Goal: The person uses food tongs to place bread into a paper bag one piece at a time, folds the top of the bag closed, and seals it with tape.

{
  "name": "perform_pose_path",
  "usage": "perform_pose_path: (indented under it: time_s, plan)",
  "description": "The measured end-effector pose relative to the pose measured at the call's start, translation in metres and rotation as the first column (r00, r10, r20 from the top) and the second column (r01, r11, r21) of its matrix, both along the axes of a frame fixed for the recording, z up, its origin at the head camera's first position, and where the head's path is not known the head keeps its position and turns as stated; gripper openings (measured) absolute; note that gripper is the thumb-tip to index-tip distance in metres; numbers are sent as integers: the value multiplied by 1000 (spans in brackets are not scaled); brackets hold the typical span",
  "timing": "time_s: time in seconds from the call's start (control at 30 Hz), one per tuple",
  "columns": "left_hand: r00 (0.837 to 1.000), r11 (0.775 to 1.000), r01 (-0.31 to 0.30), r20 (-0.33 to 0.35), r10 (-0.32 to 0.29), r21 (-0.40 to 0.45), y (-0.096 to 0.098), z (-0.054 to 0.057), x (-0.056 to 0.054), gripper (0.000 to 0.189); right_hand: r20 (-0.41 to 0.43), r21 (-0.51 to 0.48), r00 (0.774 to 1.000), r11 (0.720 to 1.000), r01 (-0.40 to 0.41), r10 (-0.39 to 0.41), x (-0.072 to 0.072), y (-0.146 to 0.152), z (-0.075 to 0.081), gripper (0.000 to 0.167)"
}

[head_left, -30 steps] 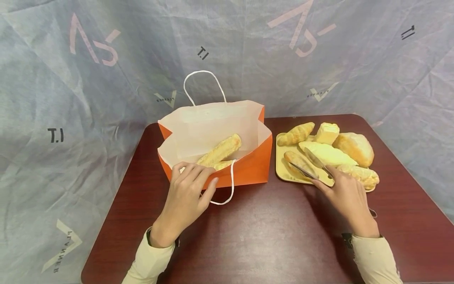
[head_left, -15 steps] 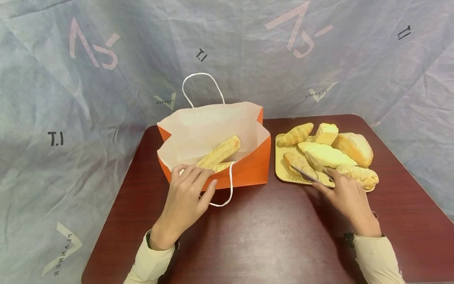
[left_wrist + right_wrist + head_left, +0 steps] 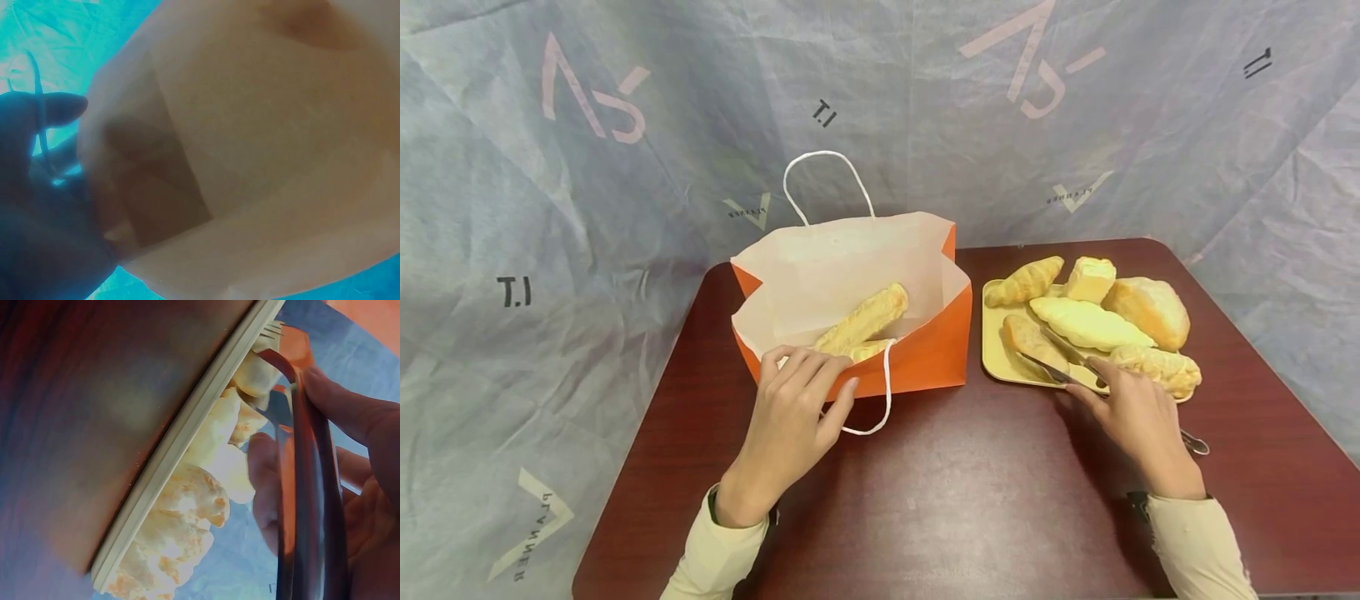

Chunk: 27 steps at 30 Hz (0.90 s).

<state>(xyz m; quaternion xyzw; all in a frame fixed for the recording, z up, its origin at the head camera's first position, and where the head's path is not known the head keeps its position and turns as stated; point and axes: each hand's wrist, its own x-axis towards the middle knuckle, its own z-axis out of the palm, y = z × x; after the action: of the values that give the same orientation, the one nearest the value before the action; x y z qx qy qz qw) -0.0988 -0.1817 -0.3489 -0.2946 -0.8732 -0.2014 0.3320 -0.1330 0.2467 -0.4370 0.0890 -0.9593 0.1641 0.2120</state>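
Observation:
In the head view my left hand grips the front rim of an orange paper bag with a white inside, fingers over the edge and thumb outside. Two long pale breads show inside the bag. My right hand holds metal tongs, whose arms lie on either side of a small brown-topped bread roll on a yellow tray. The right wrist view shows the tongs between thumb and fingers, prongs toward the roll. Bag paper fills most of the left wrist view.
Other breads share the tray: a croissant, a square bun, a large round loaf, a pale pointed loaf and a twisted one. White cord handles rise behind and hang before the bag. A grey curtain backs the table.
The tongs have turned slightly in my right hand around the roll, and their handle end now shows more beyond the wrist. My left hand and the bag have stayed in place.

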Motion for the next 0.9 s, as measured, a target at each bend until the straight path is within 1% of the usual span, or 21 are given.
perform_pose_path:
  time_s: [0.17,0.33,0.43,0.67,0.9]
  plan:
    - [1000,1000,-3,8,3,2,0,0,0,20,-58,-8,998,1000,-3,2,2,-1,4,44]
    - [1000,1000,-2,5,2,6,0,0,0,21,-91,-15,996,1000,6,-7,4,-2,12,46]
    - [1000,1000,1,1,-1,7,0,0,0,20,-132,-19,991,1000,5,-7,7,-4,17,48]
    - [1000,1000,4,-5,-4,11,1,-1,0,20,-264,-35,964,999,-24,14,14,-9,34,54]
    - [1000,1000,2,-9,-2,10,1,0,0,20,-357,-49,934,998,-46,26,20,-14,49,54]
